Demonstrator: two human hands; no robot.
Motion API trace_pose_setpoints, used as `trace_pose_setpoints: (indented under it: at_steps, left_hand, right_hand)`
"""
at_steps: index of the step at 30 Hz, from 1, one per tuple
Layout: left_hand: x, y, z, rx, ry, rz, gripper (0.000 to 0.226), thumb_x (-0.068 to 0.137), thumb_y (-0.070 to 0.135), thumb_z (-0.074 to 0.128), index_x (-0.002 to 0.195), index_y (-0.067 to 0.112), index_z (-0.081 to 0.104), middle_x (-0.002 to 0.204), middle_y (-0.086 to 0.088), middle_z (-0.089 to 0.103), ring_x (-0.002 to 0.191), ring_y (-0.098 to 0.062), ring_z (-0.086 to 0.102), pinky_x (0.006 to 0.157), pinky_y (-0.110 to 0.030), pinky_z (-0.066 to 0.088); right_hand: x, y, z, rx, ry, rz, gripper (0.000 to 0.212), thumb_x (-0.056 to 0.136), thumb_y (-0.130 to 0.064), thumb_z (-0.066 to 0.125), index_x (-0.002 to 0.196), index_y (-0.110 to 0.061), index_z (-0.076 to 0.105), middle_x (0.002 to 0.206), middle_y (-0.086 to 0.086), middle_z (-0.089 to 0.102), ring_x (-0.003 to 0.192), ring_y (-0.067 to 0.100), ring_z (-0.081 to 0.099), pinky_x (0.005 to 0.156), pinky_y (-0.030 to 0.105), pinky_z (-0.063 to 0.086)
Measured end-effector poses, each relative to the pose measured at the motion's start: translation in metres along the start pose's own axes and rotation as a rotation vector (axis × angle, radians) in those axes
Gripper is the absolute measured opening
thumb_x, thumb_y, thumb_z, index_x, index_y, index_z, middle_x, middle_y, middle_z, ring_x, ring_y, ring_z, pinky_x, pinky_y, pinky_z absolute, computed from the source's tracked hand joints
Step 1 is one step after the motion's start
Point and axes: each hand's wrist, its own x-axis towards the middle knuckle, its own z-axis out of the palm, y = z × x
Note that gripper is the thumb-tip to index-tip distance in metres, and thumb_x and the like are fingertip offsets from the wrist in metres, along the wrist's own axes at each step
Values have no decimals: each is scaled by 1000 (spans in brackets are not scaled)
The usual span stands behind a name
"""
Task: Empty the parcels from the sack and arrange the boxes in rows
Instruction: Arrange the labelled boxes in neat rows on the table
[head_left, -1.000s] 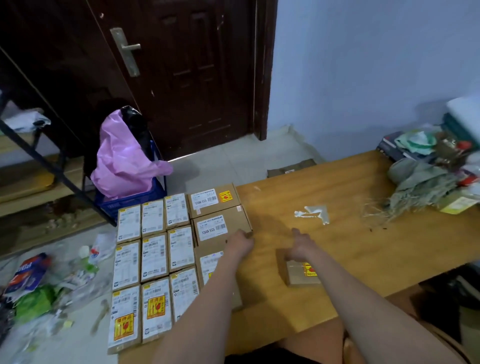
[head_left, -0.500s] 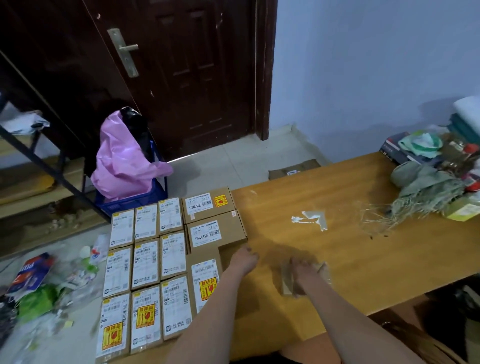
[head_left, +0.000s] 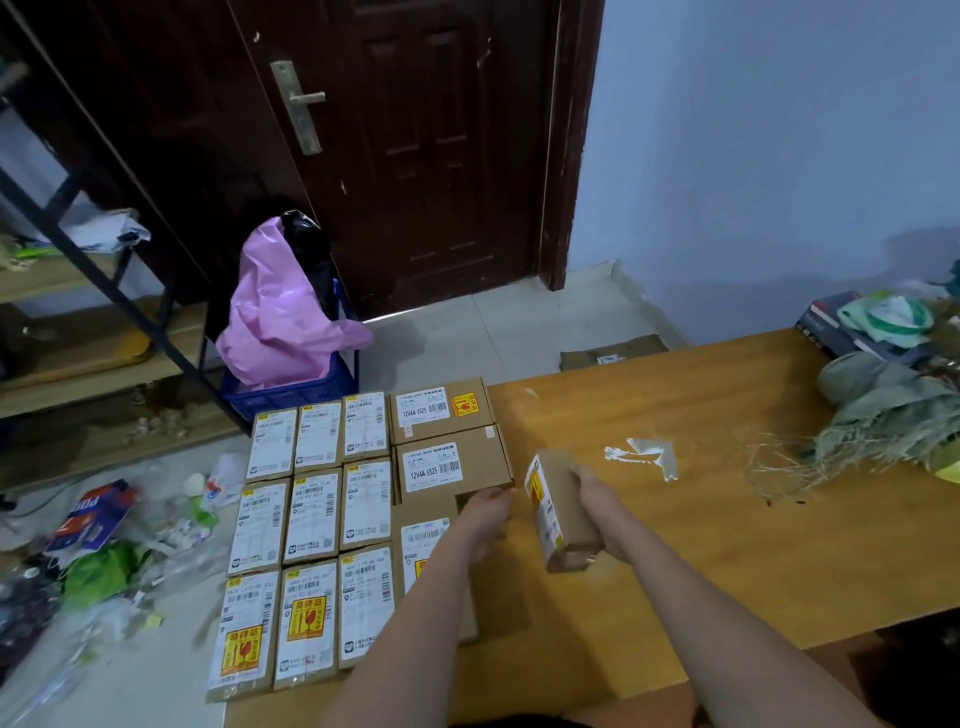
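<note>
A blue crate (head_left: 291, 392) stands on the floor by the dark door (head_left: 415, 156), stuffed with a pink plastic bag (head_left: 283, 317) and a black one behind it. On the far right of the wooden worktop (head_left: 701, 519) lies the greenish woven sack (head_left: 893, 410), slumped and frayed — what it holds cannot be told. At the worktop's left end the labelled boxes (head_left: 317, 519) lie flat in rows, edges touching, three narrow columns with larger boxes just to their right.

The right hand (head_left: 597, 493) grips a small box (head_left: 558, 506) by its far side, fingers curled round it, the box tilted on edge above the worktop with its label facing left. The left hand (head_left: 483, 512) is loosely curled — it rests at the near corner of the large box (head_left: 452, 465) in the second row, beside the lifted one without touching it.
</note>
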Motion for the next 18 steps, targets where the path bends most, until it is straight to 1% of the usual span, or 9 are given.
trace_pose_setpoints:
  at_steps: [1, 3, 5, 8, 11, 13, 15, 17, 18]
  left_hand:
    - [-1, 1, 0, -50, -60, -11, 50, 95, 48, 54, 135, 18, 47, 129, -8, 58, 106, -31, 58, 84, -40, 51]
    - [1, 1, -1, -157, -162, -8, 54, 92, 54, 57, 131, 17, 52, 122, -8, 65, 103, -31, 65, 84, -45, 56]
    - [1, 1, -4, -262, -204, 4, 52, 88, 53, 64, 124, 16, 58, 114, -8, 72, 102, -29, 69, 86, -47, 57]
    - [2, -2, -10, -340, -158, 71, 49, 83, 43, 75, 120, 15, 58, 109, -7, 74, 102, -26, 71, 91, -46, 56]
    - [-1, -5, -15, -436, -13, 118, 37, 83, 32, 77, 111, 16, 57, 105, -6, 72, 99, -27, 69, 79, -39, 57]
    - [2, -8, -23, -589, 42, 108, 43, 82, 25, 79, 116, 11, 59, 106, -12, 73, 96, -31, 70, 72, -41, 58]
    - [3, -10, -33, -724, 76, 108, 65, 74, 21, 85, 128, 11, 50, 108, -14, 73, 91, -31, 72, 64, -40, 59]
    - [0, -12, -43, -762, 51, 123, 84, 66, 19, 90, 133, 20, 39, 110, -16, 71, 80, -29, 73, 62, -40, 58]
    - [-3, -14, -49, -738, 29, 143, 83, 69, 15, 88, 133, 27, 36, 110, -17, 70, 76, -28, 71, 65, -42, 58]
  right_hand:
    - [-2, -3, 4, 113, -48, 7, 56, 99, -52, 35, 119, -6, 61, 97, 17, 71, 81, 30, 67, 69, 33, 53]
    - [-6, -6, 13, 276, -158, 24, 52, 102, -48, 34, 118, -9, 64, 102, 18, 73, 89, 32, 71, 73, 37, 57]
    - [-8, -5, 22, 296, -215, 19, 48, 104, -44, 36, 118, -11, 67, 107, 17, 74, 99, 33, 71, 83, 42, 57]
    - [-9, -8, 36, 182, -159, -57, 48, 105, -44, 37, 114, -11, 70, 98, 15, 76, 92, 32, 74, 88, 47, 57]
    - [-7, -11, 43, 105, -190, -141, 47, 99, -56, 44, 116, -20, 69, 104, 9, 76, 96, 30, 73, 90, 50, 56]
    - [-9, -7, 46, -43, -264, -93, 45, 90, -56, 61, 121, -24, 61, 111, 6, 74, 102, 31, 70, 91, 49, 56]
    - [-9, -3, 47, -98, -335, -45, 50, 84, -35, 77, 126, -17, 55, 112, 11, 73, 102, 33, 70, 88, 49, 57]
    - [-8, -3, 50, 138, -297, -41, 58, 81, -9, 80, 131, -4, 50, 112, 20, 71, 95, 35, 71, 78, 46, 60]
    - [-5, -5, 50, 267, -239, -57, 62, 79, -1, 79, 133, -1, 47, 112, 23, 70, 92, 35, 71, 73, 44, 60]
